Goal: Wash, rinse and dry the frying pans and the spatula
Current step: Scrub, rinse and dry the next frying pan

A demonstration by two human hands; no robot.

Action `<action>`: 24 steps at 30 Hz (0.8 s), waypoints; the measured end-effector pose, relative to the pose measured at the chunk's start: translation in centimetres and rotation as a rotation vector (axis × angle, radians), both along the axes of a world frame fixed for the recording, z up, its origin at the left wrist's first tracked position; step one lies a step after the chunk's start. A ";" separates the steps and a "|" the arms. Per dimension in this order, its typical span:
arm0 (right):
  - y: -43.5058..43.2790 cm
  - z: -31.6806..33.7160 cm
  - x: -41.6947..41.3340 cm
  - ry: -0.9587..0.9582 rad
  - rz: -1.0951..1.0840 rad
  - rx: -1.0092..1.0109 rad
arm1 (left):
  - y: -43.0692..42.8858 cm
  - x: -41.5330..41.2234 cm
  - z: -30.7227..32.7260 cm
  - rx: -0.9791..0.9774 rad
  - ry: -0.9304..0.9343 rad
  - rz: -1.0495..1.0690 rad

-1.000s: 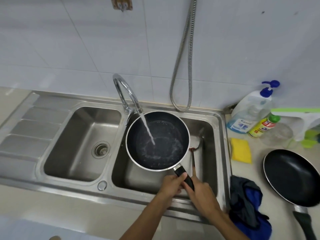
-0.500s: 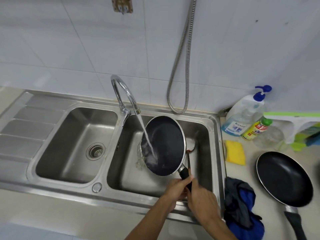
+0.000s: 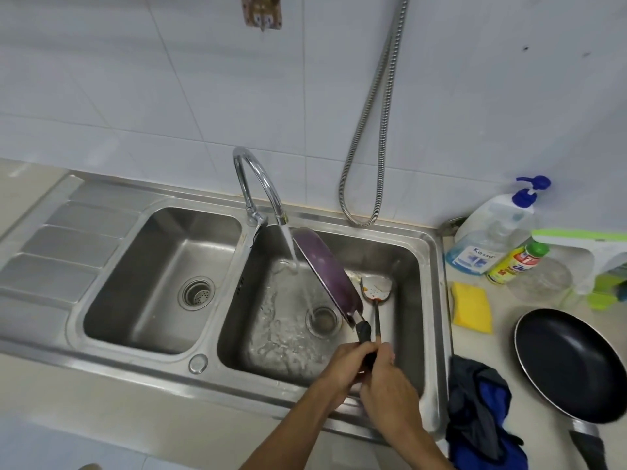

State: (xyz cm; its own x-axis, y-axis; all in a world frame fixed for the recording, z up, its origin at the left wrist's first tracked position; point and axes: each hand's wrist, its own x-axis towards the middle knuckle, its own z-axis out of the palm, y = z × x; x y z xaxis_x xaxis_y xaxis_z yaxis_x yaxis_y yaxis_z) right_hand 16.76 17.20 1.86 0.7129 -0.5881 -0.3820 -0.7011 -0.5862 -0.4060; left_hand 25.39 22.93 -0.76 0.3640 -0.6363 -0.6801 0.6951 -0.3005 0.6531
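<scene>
A single head-worn wide-angle camera looks steeply down and forward over the sink (image 3: 431,252), close enough that both forearms enter from the bottom edge; wall tiles fill the frame above the sink, counter to its right.

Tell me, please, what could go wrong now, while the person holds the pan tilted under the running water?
1. Both hands, left and right, grip only the handle of the purple pan, which stands almost on edge; wet, it might slip and drop onto the spatula lying right beside it.
2. The faucet stream hits the steep pan, so water may splash toward the cloth and the second frying pan on the counter.
</scene>
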 end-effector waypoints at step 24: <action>-1.3 0.1 -1.5 0.112 -0.083 0.211 | 6.5 28.0 2.1 0.377 -0.353 0.671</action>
